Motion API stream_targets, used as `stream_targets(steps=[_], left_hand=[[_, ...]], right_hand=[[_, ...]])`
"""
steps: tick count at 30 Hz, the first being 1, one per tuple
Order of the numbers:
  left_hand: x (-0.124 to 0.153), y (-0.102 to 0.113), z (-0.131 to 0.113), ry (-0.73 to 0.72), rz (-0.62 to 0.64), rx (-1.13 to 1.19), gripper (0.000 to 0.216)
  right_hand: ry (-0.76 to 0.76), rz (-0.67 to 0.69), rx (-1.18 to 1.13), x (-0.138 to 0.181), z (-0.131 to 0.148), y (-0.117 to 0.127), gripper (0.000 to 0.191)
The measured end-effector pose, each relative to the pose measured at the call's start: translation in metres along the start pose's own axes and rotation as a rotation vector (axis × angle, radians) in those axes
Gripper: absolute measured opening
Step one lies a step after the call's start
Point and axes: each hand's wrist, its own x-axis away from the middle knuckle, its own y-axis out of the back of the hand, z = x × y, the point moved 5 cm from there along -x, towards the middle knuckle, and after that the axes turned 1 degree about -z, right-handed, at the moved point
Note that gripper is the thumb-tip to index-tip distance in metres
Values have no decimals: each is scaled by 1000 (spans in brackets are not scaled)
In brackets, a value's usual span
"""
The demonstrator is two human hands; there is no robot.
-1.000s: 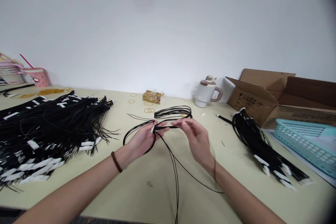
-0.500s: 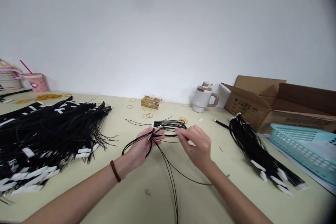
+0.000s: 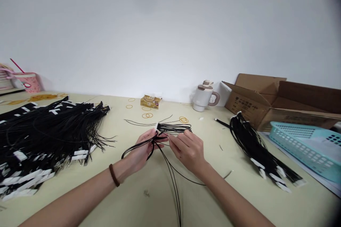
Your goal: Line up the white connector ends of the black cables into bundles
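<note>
My left hand (image 3: 144, 150) is closed on a black wire harness (image 3: 174, 128) near its white connector (image 3: 157, 126). Several wires loop back over the wrist side, and long loose ones trail down toward the table's near edge. Close by on the right, my right hand (image 3: 188, 149) is pinched, its fingertips at the wires just beside the left fingers. What exactly lies between those fingertips is too small to make out. Other thin wire ends stick out to the left of the connector.
A large pile of black wire harnesses (image 3: 53, 131) covers the left. At right lie another bundle (image 3: 250, 145), an open cardboard box (image 3: 250, 110) and a turquoise basket (image 3: 303, 152). Behind stand a white mug (image 3: 201, 97), a small yellow box (image 3: 150, 101), rubber bands (image 3: 147, 115) and a pink cup (image 3: 28, 82).
My right hand has moved left and closer to my left hand, its fingertips now at the wires. My left hand keeps its hold on the harness. The whole view has shifted slightly.
</note>
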Motion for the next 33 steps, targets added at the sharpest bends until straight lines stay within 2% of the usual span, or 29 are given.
stream_targets(steps=[7, 13, 17, 22, 26, 29, 33], left_hand=[[-1, 1, 1, -4, -23, -8, 20], [-4, 2, 1, 3, -45, -134, 19], [-7, 1, 5, 18, -37, -192, 18], [-7, -2, 10, 67, -31, -202, 16], [-4, -3, 10, 58, -51, -184, 15], [-2, -7, 9, 68, 0, -164, 22], [-1, -4, 6, 104, -5, -127, 25]], right_hand=[[18, 17, 22, -2, 1, 0, 9], [39, 25, 21, -2, 4, 1, 5], [24, 104, 87, -2, 4, -5, 15], [42, 252, 142, 3, 4, -16, 16], [25, 182, 52, 4, 5, -13, 19], [-1, 121, -31, 5, 2, -12, 17], [-57, 144, -147, 8, -6, -16, 11]])
